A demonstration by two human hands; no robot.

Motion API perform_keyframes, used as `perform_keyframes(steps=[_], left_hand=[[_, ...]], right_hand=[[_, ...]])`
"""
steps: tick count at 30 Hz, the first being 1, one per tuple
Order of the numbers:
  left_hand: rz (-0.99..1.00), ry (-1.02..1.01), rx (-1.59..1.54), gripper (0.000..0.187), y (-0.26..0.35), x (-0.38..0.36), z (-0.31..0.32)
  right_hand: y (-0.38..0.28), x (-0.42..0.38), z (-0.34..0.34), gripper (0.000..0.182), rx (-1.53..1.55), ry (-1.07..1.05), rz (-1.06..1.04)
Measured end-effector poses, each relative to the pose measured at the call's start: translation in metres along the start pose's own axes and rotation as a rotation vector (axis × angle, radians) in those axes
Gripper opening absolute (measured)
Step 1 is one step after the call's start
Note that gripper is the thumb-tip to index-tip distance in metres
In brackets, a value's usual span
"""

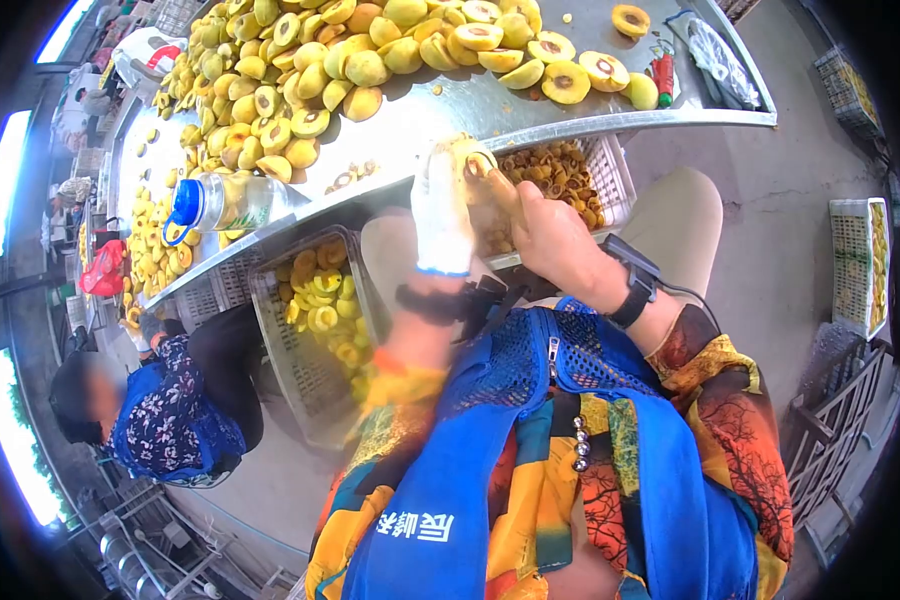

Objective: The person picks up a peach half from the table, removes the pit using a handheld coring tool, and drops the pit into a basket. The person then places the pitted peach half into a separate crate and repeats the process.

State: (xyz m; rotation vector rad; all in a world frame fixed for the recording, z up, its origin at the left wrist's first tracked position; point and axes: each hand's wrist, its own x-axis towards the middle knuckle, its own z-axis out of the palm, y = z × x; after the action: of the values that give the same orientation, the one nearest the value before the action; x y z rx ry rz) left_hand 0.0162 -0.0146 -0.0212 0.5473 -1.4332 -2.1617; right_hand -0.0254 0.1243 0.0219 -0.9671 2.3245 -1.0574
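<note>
My left hand (442, 210), in a white glove, grips a yellow peach (463, 152) just below the edge of the metal table (530, 115). My right hand (550, 235), bare, is closed around a small tool whose tip (482, 166) presses into the peach. Both hands hover over a white basket of peach pits (610, 175). A big heap of whole and halved yellow peaches (310, 75) covers the table beyond my hands.
A crate of peach halves (320, 310) stands at my left. A plastic bottle with a blue cap (220, 203) lies on the table edge. A seated person (170, 400) works at lower left. Another white basket (858, 262) sits on the floor at right.
</note>
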Motion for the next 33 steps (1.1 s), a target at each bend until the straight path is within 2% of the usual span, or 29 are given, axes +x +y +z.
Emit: perform_keyframes(steps=[1, 6, 9, 11, 13, 18, 21, 24, 26, 28, 30, 33], left_hand=[[0.023, 0.007, 0.038, 0.033, 0.0, -0.002, 0.002], [0.124, 0.014, 0.237, 0.034, 0.007, -0.006, 0.012], [0.105, 0.031, 0.176, 0.034, 0.001, -0.006, 0.013], [0.349, 0.004, 0.559, 0.035, 0.005, -0.01, 0.017], [0.431, -0.009, 0.687, 0.035, 0.004, -0.01, 0.017], [0.134, -0.007, 0.29, 0.038, -0.007, -0.008, 0.009], [0.13, -0.01, 0.249, 0.038, -0.006, -0.008, 0.01], [0.32, 0.022, 0.461, 0.039, 0.002, -0.012, 0.019], [0.202, 0.02, 0.281, 0.038, -0.001, -0.011, 0.018], [0.083, -0.005, 0.138, 0.033, 0.002, -0.009, 0.015], [-0.035, -0.051, 0.035, 0.025, 0.01, -0.007, 0.011], [-0.096, -0.148, 0.079, 0.023, 0.012, 0.003, -0.001]], right_hand=[[0.001, -0.001, 0.002, 0.013, 0.043, 0.042, 0.0], [0.001, -0.003, -0.002, 0.014, 0.025, 0.012, 0.04], [0.0, -0.005, -0.001, 0.016, 0.063, 0.029, 0.041], [0.002, -0.006, 0.002, 0.017, 0.103, 0.037, 0.067], [0.007, -0.007, 0.009, 0.018, 0.145, 0.025, 0.131], [0.009, -0.007, 0.011, 0.019, 0.159, 0.033, 0.123], [0.006, -0.007, 0.006, 0.019, 0.158, 0.024, 0.109], [0.007, -0.008, 0.007, 0.019, 0.145, 0.011, 0.128], [0.009, -0.01, 0.009, 0.022, 0.134, -0.022, 0.159], [0.008, -0.01, 0.01, 0.03, 0.124, -0.075, 0.185], [0.0, -0.01, -0.003, 0.043, 0.105, -0.16, 0.122], [0.002, -0.011, -0.006, 0.059, 0.077, -0.225, 0.06]])
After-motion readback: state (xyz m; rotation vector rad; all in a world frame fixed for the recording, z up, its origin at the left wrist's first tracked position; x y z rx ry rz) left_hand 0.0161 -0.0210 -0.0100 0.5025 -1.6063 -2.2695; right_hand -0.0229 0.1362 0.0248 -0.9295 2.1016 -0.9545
